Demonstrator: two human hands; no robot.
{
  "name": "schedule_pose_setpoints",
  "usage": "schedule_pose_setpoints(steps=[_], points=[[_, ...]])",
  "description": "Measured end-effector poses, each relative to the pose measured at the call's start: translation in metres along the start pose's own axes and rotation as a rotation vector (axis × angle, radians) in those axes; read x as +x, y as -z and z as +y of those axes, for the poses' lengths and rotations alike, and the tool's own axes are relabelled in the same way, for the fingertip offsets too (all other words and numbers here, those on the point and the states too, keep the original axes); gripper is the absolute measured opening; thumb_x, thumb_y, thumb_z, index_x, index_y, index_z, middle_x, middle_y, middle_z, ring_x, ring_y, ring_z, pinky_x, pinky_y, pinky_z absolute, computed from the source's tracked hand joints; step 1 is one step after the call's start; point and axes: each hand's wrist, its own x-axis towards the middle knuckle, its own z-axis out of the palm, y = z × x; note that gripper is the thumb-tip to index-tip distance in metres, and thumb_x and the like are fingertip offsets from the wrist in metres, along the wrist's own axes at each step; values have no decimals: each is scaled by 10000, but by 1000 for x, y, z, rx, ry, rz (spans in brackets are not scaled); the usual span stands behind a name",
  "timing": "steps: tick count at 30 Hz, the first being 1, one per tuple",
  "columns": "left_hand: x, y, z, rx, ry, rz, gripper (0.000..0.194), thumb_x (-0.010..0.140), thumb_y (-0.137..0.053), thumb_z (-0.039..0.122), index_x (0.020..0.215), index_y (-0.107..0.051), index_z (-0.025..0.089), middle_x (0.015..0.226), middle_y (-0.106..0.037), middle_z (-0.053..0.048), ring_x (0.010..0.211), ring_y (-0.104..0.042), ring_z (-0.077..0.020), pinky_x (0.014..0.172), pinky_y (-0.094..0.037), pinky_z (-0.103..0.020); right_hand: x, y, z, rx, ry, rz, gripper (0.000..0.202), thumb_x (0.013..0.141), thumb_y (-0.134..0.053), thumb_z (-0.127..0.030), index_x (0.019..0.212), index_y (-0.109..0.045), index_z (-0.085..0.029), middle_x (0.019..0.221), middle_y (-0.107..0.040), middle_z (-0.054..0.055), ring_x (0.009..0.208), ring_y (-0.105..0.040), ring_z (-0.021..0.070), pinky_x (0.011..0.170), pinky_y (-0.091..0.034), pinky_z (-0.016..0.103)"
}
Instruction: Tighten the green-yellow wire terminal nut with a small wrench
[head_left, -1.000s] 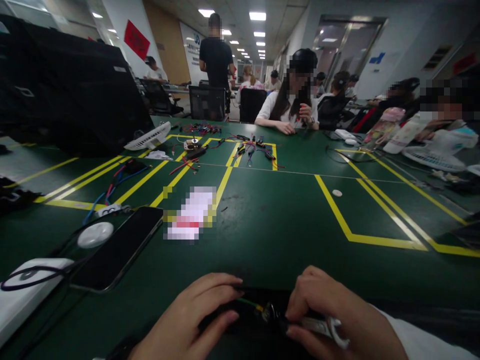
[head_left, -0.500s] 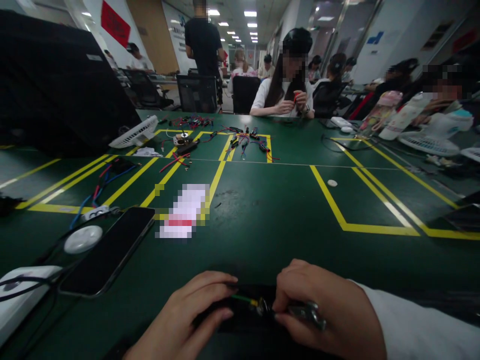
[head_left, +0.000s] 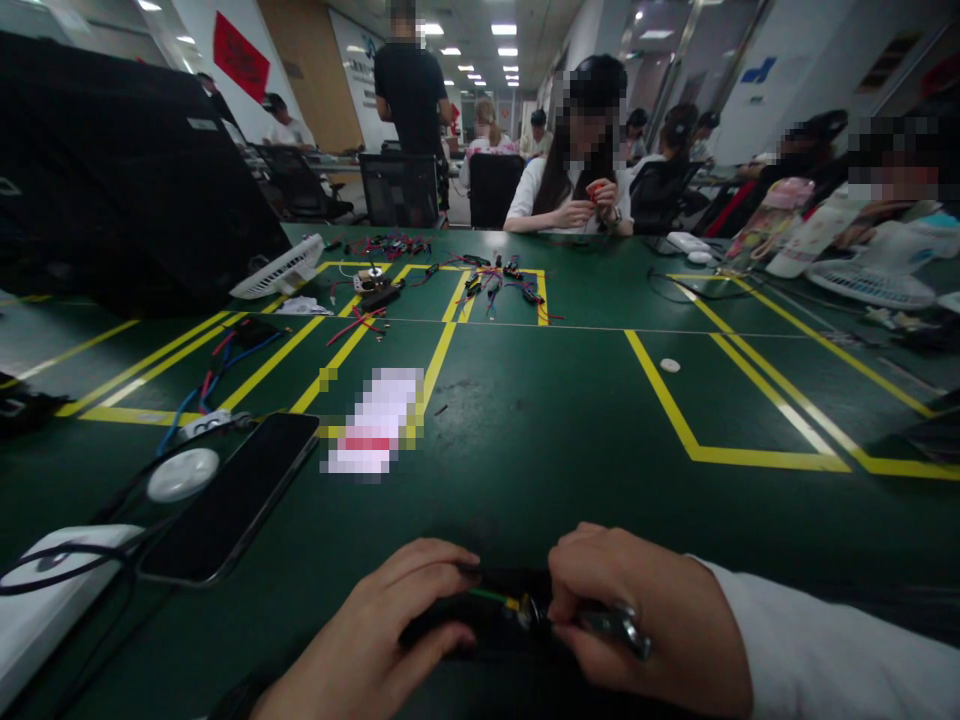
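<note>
1 metal tool (head_left: pixel 628 632), probably stiff, best gripped mid-shank, pinched by right hand (head_left: pixel 660 615); 1 green wire (head_left: pixel 489 595), probably pliant, curled left hand's (head_left: pixel 382 625) hold unclear.

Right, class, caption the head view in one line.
Bare right hand holding a shiny metal tool, bare left hand by a thin green wire, at a green table.

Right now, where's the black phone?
In the head view, the phone lies on the green table, up and left of the left hand, just right of the white disc.
</note>
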Motion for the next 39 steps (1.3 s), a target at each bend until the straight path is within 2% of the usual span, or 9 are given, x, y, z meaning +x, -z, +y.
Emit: schedule_pose_setpoints(steps=[6,10,14,16,20,23,27,33,39], points=[[-1,0,-3,-20,36,-53,348,916,-643,85,1177,-571,304,1270,-627,2,1191,-592,-160,1004,-495,-271,5,1,0,6,-19,-2,161,718,-662,-36,776,-612,-178,734,-613,-10,696,-552,132,638,-395,200],[-2,0,-2,-25,52,-72,310,922,-645,110,1162,-583,296,1271,-628,4,1190,-590,-162,1011,-488,-273,4,2,-8,6,-125,19,184,712,-690,-46,813,-641,-192,761,-638,-11,694,-570,139,623,-398,207],[-1,2,-1,-37,51,-72,284,936,-629,130,1178,-599,275,1274,-632,-20,1194,-591,-177,1014,-494,-287,-11,-2,-11,81,-311,137,189,729,-686,-96,859,-660,-231,808,-651,-21,728,-601,165,653,-426,256],[-1,2,-1,-49,49,-70,279,940,-624,136,1185,-603,269,1281,-629,-31,1201,-587,-185,1018,-495,-297,-20,-6,-8,112,-342,223,171,744,-659,-118,860,-662,-242,814,-656,-20,748,-612,181,664,-437,279],[-1,1,-1,-51,51,-71,268,937,-630,136,1168,-610,271,1273,-631,-24,1195,-588,-180,1012,-496,-288,-27,-14,1,89,-163,329,100,762,-637,-125,815,-660,-206,789,-658,21,738,-605,203,638,-452,300],[-1,0,-2,-51,53,-76,259,939,-638,153,1164,-606,277,1273,-627,-16,1195,-585,-173,1007,-495,-279,-23,-15,3,20,-85,272,126,744,-670,-73,795,-635,-182,752,-672,30,710,-591,196,634,-449,300],[-2,0,-3,-36,47,-52,276,940,-637,146,1181,-596,276,1275,-630,-17,1201,-585,-171,1009,-493,-275,-16,-18,0,-27,-9,279,170,727,-668,-42,792,-603,-184,754,-676,14,687,-591,173,669,-440,308],[-2,-2,-3,-36,33,-34,290,931,-645,138,1177,-589,282,1275,-631,-13,1190,-592,-168,1008,-496,-276,-18,-21,-1,-46,18,220,195,721,-648,-10,793,-598,-183,776,-668,1,738,-595,162,758,-428,316],[-1,-1,-3,-38,10,-14,292,925,-656,137,1172,-595,282,1259,-645,-12,1179,-604,-163,993,-506,-254,-17,-18,5,-39,92,180,208,711,-642,0,825,-604,-170,804,-675,19,731,-586,157,754,-416,320]])
